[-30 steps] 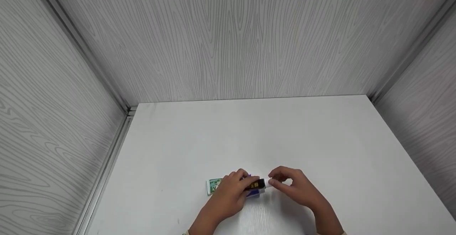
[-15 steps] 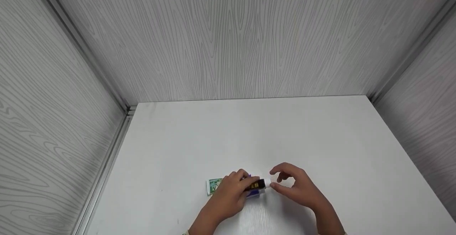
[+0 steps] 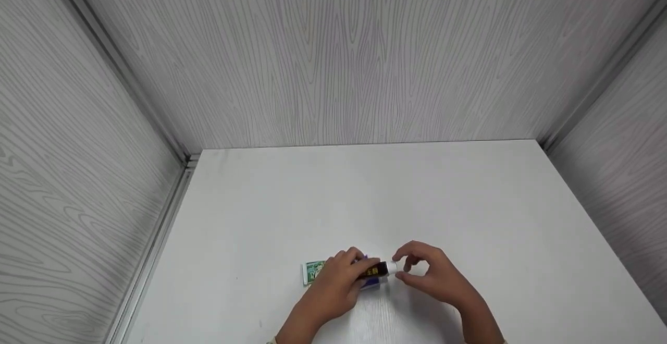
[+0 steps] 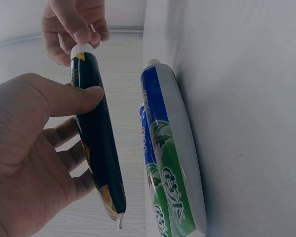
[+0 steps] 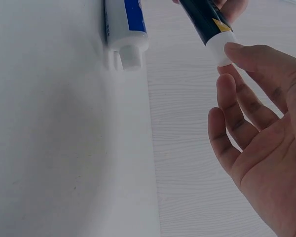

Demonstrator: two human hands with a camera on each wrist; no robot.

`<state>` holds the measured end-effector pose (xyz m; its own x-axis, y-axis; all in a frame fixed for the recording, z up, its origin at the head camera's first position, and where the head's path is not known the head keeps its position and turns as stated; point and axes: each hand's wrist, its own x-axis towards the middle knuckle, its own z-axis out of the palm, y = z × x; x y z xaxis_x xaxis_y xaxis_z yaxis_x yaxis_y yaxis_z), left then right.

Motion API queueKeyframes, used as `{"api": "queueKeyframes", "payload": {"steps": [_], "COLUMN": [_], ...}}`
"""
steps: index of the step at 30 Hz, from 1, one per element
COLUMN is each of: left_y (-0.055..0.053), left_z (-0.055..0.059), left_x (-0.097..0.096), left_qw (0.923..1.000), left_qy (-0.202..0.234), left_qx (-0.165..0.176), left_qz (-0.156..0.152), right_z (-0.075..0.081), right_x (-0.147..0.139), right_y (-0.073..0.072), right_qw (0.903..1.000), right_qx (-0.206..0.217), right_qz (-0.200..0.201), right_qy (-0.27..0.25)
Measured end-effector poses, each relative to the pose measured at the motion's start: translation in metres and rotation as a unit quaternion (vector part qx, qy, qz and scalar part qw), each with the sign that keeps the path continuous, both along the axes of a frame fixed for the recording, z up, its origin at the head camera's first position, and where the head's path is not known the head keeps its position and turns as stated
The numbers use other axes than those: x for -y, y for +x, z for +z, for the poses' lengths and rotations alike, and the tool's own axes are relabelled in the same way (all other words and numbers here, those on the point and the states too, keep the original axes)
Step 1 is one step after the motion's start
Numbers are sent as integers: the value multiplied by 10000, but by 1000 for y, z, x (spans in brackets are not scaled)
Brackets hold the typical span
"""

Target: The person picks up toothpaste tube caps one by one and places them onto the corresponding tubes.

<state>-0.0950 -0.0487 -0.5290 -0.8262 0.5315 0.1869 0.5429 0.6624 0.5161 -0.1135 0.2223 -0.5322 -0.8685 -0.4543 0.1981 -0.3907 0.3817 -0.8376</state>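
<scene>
My left hand (image 3: 333, 286) grips a black toothpaste tube (image 4: 97, 133) with gold markings, the thumb across its upper side and the fingers behind it. The tube points to the right, ending in a white cap (image 5: 219, 48). At that cap is my right hand (image 3: 437, 276), pinching it between thumb and index finger while the other fingers stay bent and hold nothing. Below the black tube, two blue, green and white toothpaste tubes (image 4: 170, 143) lie side by side on the table. In the head view the left hand covers most of them.
The white table (image 3: 365, 193) reaches back to a grey wood-grain panel (image 3: 333, 62). Similar panels stand at left (image 3: 78, 177) and right (image 3: 620, 125). A white-capped end of a lying tube (image 5: 130, 57) shows in the right wrist view.
My right index finger and thumb moved slightly apart from the cap, then came back around it. The left hand and the black tube stayed in place.
</scene>
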Motion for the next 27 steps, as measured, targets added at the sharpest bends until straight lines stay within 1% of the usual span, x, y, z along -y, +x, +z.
{"api": "queueKeyframes", "payload": {"steps": [7,13,18,27], "left_y": [0,1,0,-1], "left_z": [0,0,0,1], "left_x": [1,2,1,0], "left_qw": [9999,9998,9999,9998], "left_qy": [91,82,44,100], "left_qx": [-42,-141,-140,-140], "left_qz": [-36,-72,-74,-129], "right_z": [-1,-1,-1,1], "right_x": [1,1,0,1], "right_y": [-1,-2,-2,-2], "right_qw": [10000,9998,9995,9987], "right_qx": [95,206,287,464], "right_qz": [13,2,-44,-111], "right_qy": [-12,23,93,150]}}
